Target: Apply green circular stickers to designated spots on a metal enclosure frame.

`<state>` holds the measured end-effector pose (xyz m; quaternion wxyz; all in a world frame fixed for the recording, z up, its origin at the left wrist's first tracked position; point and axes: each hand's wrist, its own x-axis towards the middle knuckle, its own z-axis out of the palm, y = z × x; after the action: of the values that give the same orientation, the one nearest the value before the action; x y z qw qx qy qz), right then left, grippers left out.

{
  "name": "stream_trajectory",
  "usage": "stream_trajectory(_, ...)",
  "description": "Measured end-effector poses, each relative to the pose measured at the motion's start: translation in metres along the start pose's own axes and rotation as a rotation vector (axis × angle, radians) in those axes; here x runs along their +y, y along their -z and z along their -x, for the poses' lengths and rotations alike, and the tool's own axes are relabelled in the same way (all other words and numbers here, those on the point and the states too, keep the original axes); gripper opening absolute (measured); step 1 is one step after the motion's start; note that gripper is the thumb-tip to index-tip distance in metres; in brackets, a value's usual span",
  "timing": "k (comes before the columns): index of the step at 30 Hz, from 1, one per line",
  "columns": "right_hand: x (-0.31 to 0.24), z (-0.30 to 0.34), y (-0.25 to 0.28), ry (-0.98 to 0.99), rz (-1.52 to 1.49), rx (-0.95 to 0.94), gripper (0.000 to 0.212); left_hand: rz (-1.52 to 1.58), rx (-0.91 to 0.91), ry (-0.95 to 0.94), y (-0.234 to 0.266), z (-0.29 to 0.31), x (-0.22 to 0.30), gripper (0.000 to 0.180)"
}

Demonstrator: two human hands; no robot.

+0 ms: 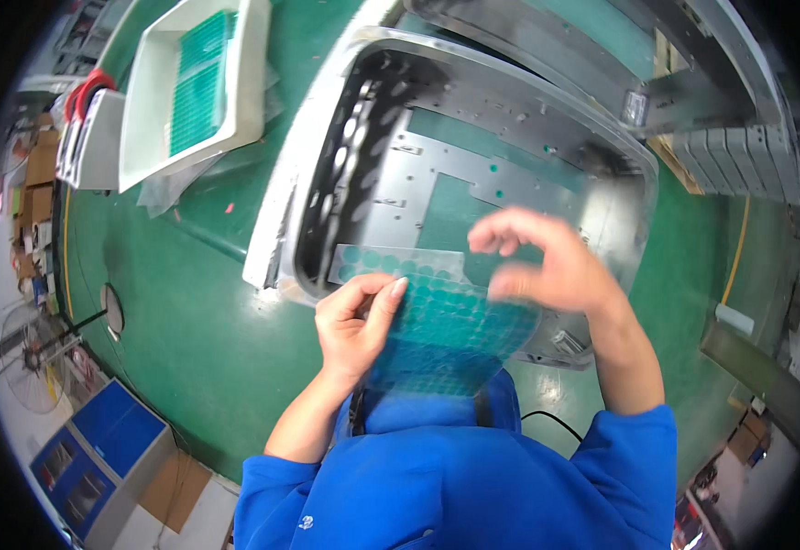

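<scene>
A clear plastic sheet of flat green discs (455, 321) overhangs the near rim of a grey metal housing (510, 96). From here, the left hand (356, 323) pinches it; the blurred right hand (551, 261) looks open above the housing.

A single head-worn fisheye, the left of a side-by-side pair, looks steeply down from close above the near side of the metal casing (501, 78), wide enough to catch the wearer's torso (446, 486) before it and green floor (189, 321) either side.
</scene>
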<state>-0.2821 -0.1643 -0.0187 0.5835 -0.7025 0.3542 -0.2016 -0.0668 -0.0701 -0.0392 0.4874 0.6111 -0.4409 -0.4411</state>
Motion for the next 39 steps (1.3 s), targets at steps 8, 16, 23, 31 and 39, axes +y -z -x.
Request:
stream_trajectory(8,-0.062,0.019,-0.072,-0.162,0.19,-0.128,0.025,0.195,-0.069,-0.003,0.044,0.047,0.025,0.015)
stream_trajectory(16,-0.066,0.027,-0.138,-0.072,0.0,0.01,0.016,0.31,0.028,0.176,0.108,0.09,0.004,0.013)
stream_trajectory(23,-0.056,0.04,-0.172,-0.055,-0.085,0.1,0.02,0.113,0.151,0.002,0.122,0.12,-0.02,0.009)
stream_trajectory(31,-0.044,0.041,-0.152,-0.178,-0.41,0.051,0.02,0.089,0.25,-0.205,0.128,0.107,-0.041,0.007)
stream_trajectory(39,-0.032,0.03,-0.13,-0.294,-0.711,-0.026,0.018,-0.139,0.144,-0.438,0.128,0.083,-0.034,0.008)
